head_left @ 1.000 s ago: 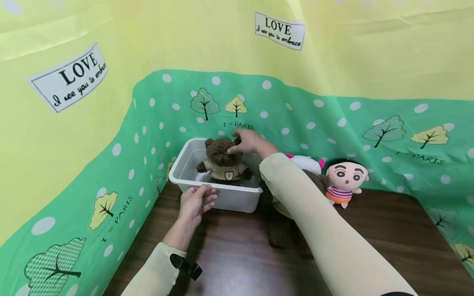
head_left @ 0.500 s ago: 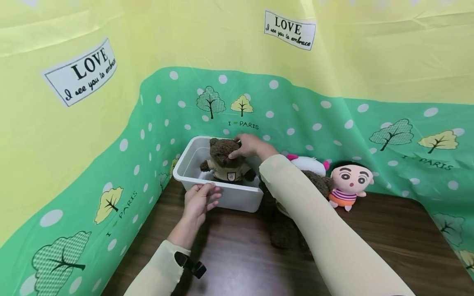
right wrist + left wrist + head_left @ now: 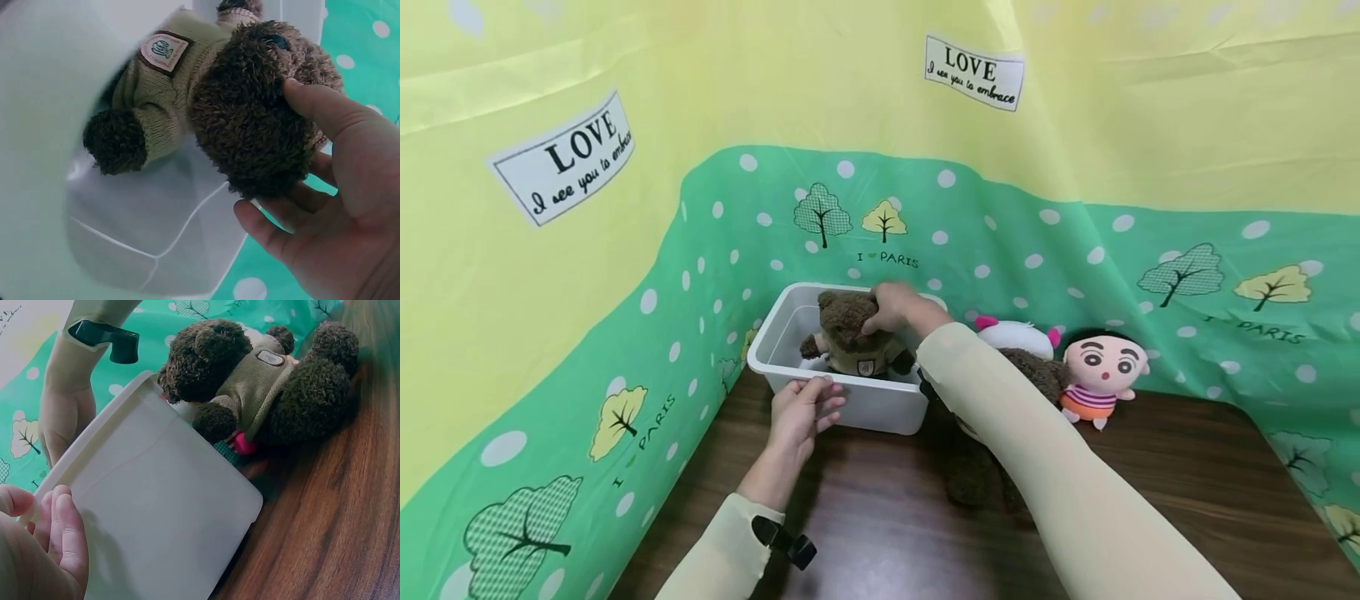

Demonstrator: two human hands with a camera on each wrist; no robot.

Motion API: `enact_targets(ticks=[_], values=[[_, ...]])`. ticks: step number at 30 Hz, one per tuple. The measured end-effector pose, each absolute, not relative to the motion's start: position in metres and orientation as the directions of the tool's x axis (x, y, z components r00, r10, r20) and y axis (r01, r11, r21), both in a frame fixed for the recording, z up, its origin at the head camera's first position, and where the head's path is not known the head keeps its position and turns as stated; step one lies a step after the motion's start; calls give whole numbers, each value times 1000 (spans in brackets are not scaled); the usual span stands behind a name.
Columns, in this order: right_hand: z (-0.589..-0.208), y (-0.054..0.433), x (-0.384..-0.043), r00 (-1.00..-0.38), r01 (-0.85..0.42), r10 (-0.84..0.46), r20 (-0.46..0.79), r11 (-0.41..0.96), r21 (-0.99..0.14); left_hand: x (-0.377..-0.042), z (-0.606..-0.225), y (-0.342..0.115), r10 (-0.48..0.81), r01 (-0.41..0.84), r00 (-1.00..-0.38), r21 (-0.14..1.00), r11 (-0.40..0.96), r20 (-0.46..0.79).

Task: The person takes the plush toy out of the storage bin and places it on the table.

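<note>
A brown teddy bear (image 3: 846,321) in a beige knitted top with a badge sits in a white plastic bin (image 3: 880,386). My right hand (image 3: 908,308) grips its head from behind; in the right wrist view the thumb presses the fur (image 3: 244,131) near an eye and the fingers curl behind the head. With thumb and fingers, my left hand (image 3: 801,412) pinches the bin's front rim near its left part. The left wrist view has the bin's outer wall (image 3: 162,506) close beside those fingers. The bear's legs are hidden behind the front wall.
Right of the bin, a second brown bear (image 3: 256,387) lies on the wooden table (image 3: 880,508), partly behind my right sleeve. Beyond it are a white plush with pink ears (image 3: 1018,337) and a doll in striped clothes (image 3: 1102,375). Patterned cloth (image 3: 760,192) surrounds the table.
My right hand and the teddy bear have sunk slightly lower into the bin. My left hand keeps its grip on the rim. The head view has shifted a little.
</note>
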State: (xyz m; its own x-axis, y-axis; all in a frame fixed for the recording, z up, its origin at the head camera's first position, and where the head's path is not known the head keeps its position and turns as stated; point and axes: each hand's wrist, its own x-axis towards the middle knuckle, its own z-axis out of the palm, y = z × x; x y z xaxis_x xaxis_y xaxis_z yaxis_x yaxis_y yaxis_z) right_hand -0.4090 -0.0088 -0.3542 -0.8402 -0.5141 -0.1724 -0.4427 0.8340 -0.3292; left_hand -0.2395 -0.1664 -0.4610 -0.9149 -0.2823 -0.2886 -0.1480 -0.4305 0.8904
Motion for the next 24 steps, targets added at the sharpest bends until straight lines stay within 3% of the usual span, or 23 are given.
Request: enact_targets(ticks=[12, 24], values=[[-358, -10, -399, -800, -541, -594, -87, 776, -324, -238, -462, -164, -283, -137, -919, 894, -427, -276], [-347, 11, -391, -826, -510, -563, 15, 736, -445, -235, -461, -164, -284, -148, -915, 892, -427, -288]])
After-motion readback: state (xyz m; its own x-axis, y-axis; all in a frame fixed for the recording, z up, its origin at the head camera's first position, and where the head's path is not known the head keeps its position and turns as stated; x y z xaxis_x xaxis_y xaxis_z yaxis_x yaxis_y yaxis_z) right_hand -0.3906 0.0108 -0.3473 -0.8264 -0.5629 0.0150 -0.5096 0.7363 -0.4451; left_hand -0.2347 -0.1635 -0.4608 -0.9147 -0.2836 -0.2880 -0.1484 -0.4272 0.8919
